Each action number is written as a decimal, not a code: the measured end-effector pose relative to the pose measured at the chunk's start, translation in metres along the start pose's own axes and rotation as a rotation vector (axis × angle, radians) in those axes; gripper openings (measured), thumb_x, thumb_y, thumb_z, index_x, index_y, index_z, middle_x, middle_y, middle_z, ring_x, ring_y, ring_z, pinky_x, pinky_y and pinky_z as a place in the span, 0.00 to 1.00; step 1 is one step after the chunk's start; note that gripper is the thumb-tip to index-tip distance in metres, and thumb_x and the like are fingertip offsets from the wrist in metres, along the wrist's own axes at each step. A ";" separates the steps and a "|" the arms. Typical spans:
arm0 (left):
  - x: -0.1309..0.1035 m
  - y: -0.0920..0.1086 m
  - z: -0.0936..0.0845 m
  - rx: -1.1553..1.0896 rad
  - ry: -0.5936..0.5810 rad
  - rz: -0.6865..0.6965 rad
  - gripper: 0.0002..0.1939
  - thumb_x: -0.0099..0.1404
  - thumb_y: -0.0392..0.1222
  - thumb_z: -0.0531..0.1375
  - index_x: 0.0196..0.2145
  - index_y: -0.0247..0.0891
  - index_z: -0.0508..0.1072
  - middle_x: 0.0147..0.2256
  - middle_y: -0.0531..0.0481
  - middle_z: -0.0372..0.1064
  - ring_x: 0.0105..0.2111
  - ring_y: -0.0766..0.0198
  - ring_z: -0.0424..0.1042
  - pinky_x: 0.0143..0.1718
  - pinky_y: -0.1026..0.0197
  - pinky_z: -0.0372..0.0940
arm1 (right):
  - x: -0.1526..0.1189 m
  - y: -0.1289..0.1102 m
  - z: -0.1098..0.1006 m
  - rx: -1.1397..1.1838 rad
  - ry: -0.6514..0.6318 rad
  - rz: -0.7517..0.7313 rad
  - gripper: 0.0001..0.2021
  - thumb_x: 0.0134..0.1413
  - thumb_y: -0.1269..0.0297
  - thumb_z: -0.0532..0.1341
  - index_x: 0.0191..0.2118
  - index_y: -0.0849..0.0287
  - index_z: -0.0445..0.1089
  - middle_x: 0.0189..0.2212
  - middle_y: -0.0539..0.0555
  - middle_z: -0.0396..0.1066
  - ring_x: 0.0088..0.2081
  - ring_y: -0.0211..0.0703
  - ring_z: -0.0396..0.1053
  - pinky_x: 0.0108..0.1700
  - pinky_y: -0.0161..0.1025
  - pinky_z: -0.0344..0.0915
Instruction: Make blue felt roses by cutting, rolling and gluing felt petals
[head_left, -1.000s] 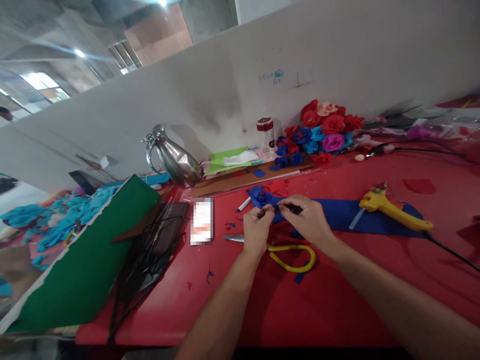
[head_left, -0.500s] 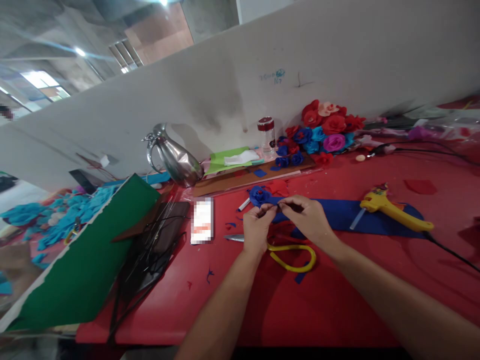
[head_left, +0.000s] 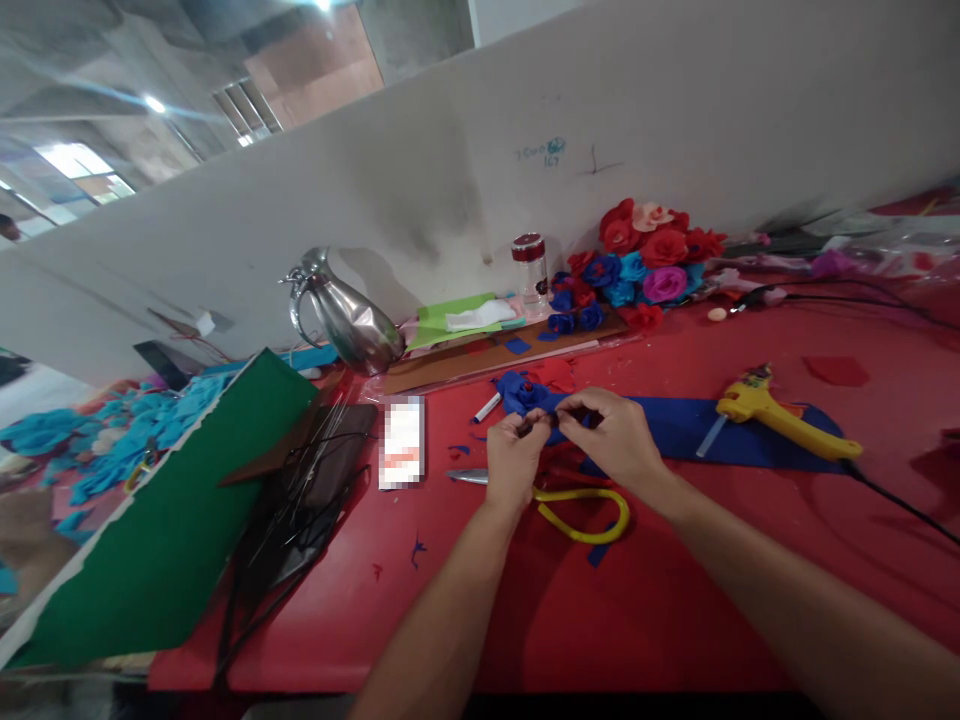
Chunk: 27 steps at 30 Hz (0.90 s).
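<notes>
My left hand point(head_left: 514, 460) and my right hand point(head_left: 615, 430) meet over the red table, thumbs and fingers pinched close together. What lies between the fingertips is small and dark, and I cannot make it out against the blue material behind. Just beyond the fingers sits a blue flower point(head_left: 516, 388). A long blue sheet point(head_left: 675, 425) stretches from behind my right hand to the right. Scissors with yellow handles point(head_left: 581, 515) lie partly under my left hand, blades pointing left. On the blue sheet rests a yellow glue gun point(head_left: 784, 415).
A marker point(head_left: 487, 408) and a blurred white rectangle point(head_left: 402, 443) lie left of my hands. Behind stand a metal jug point(head_left: 349, 320), a glass bottle point(head_left: 531, 280) and a pile of paper flowers point(head_left: 652, 255). A green board point(head_left: 180, 520) leans at left. The glue gun's cord runs right.
The fingers of both hands shift slightly while staying pinched together. The blue flower behind them looks a little changed in shape. The whole view has drifted slightly.
</notes>
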<state>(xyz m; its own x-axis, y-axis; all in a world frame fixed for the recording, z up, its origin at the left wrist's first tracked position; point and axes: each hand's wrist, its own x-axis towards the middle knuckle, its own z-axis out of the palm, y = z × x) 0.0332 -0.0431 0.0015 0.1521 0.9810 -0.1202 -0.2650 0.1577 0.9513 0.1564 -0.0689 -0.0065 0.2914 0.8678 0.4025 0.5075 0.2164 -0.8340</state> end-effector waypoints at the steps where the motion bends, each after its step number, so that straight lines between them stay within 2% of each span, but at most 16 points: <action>1: 0.000 -0.001 0.000 -0.009 0.000 -0.004 0.09 0.45 0.39 0.68 0.20 0.34 0.72 0.18 0.59 0.61 0.22 0.73 0.58 0.25 0.69 0.53 | 0.001 0.002 0.000 0.044 -0.005 0.050 0.07 0.47 0.61 0.60 0.26 0.56 0.74 0.25 0.52 0.76 0.28 0.43 0.71 0.33 0.38 0.66; 5: 0.001 0.000 0.000 -0.070 -0.028 -0.038 0.12 0.43 0.42 0.70 0.22 0.34 0.73 0.21 0.56 0.67 0.20 0.74 0.60 0.23 0.69 0.53 | 0.007 0.008 -0.003 0.187 -0.043 0.205 0.08 0.45 0.60 0.60 0.27 0.57 0.74 0.25 0.52 0.76 0.27 0.43 0.72 0.33 0.39 0.67; 8: 0.001 0.005 -0.002 -0.133 -0.051 -0.082 0.15 0.42 0.45 0.71 0.23 0.34 0.72 0.20 0.54 0.69 0.16 0.76 0.55 0.19 0.69 0.48 | 0.009 0.009 -0.004 0.215 -0.114 0.161 0.13 0.40 0.65 0.61 0.36 0.56 0.76 0.35 0.53 0.79 0.34 0.44 0.74 0.38 0.40 0.68; 10: 0.002 0.008 -0.004 -0.149 -0.058 -0.095 0.16 0.41 0.46 0.72 0.23 0.34 0.72 0.18 0.55 0.68 0.14 0.78 0.49 0.18 0.69 0.43 | 0.009 0.008 -0.003 0.207 -0.139 0.100 0.15 0.39 0.65 0.63 0.38 0.55 0.77 0.39 0.53 0.79 0.40 0.47 0.74 0.42 0.41 0.67; 12: 0.004 0.010 -0.006 -0.137 -0.064 -0.090 0.17 0.41 0.46 0.72 0.24 0.33 0.73 0.18 0.54 0.69 0.13 0.79 0.45 0.17 0.68 0.39 | 0.008 0.008 -0.002 0.220 -0.161 0.108 0.10 0.43 0.60 0.63 0.33 0.55 0.76 0.35 0.52 0.79 0.39 0.47 0.73 0.41 0.41 0.67; 14: 0.006 0.010 -0.008 -0.122 -0.059 -0.066 0.18 0.41 0.47 0.73 0.26 0.32 0.75 0.20 0.52 0.72 0.13 0.80 0.44 0.17 0.67 0.38 | 0.009 0.008 -0.001 0.298 -0.185 0.196 0.10 0.45 0.56 0.62 0.28 0.56 0.74 0.28 0.50 0.76 0.32 0.44 0.72 0.37 0.39 0.66; 18: 0.010 0.010 -0.011 -0.157 0.056 0.035 0.19 0.45 0.50 0.72 0.28 0.33 0.75 0.26 0.52 0.73 0.14 0.80 0.46 0.17 0.67 0.40 | 0.012 0.007 -0.003 0.534 -0.197 0.455 0.10 0.40 0.55 0.65 0.24 0.56 0.70 0.23 0.49 0.74 0.29 0.41 0.72 0.34 0.37 0.67; 20: 0.010 0.011 -0.012 -0.174 0.095 0.030 0.21 0.47 0.54 0.71 0.29 0.33 0.76 0.27 0.52 0.73 0.14 0.81 0.46 0.16 0.67 0.40 | 0.013 0.006 -0.004 0.575 -0.202 0.528 0.10 0.38 0.56 0.66 0.23 0.56 0.69 0.23 0.50 0.74 0.29 0.42 0.73 0.34 0.37 0.67; 22: 0.009 0.011 -0.012 -0.168 0.058 -0.023 0.24 0.46 0.56 0.71 0.32 0.32 0.76 0.27 0.52 0.72 0.14 0.81 0.46 0.16 0.66 0.40 | 0.013 0.003 -0.005 0.586 -0.212 0.549 0.10 0.37 0.56 0.67 0.23 0.55 0.69 0.22 0.51 0.74 0.28 0.42 0.73 0.33 0.38 0.67; 24: 0.007 0.011 -0.010 -0.163 0.006 -0.062 0.27 0.42 0.54 0.73 0.36 0.33 0.76 0.26 0.55 0.70 0.14 0.81 0.46 0.15 0.67 0.40 | 0.013 0.000 -0.005 0.608 -0.227 0.548 0.10 0.36 0.57 0.67 0.23 0.55 0.69 0.22 0.50 0.74 0.28 0.42 0.73 0.34 0.38 0.68; 27: 0.006 0.009 -0.008 -0.186 -0.005 -0.073 0.29 0.42 0.52 0.74 0.39 0.35 0.74 0.18 0.63 0.58 0.13 0.80 0.44 0.15 0.68 0.40 | 0.013 -0.003 -0.006 0.660 -0.229 0.539 0.09 0.33 0.59 0.68 0.22 0.56 0.69 0.21 0.48 0.73 0.26 0.41 0.72 0.34 0.38 0.68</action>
<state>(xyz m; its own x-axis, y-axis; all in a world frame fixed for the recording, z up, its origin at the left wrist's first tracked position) 0.0239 -0.0353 0.0073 0.1820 0.9658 -0.1848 -0.4243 0.2466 0.8713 0.1629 -0.0612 0.0035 0.1503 0.9793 -0.1355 -0.2452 -0.0958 -0.9647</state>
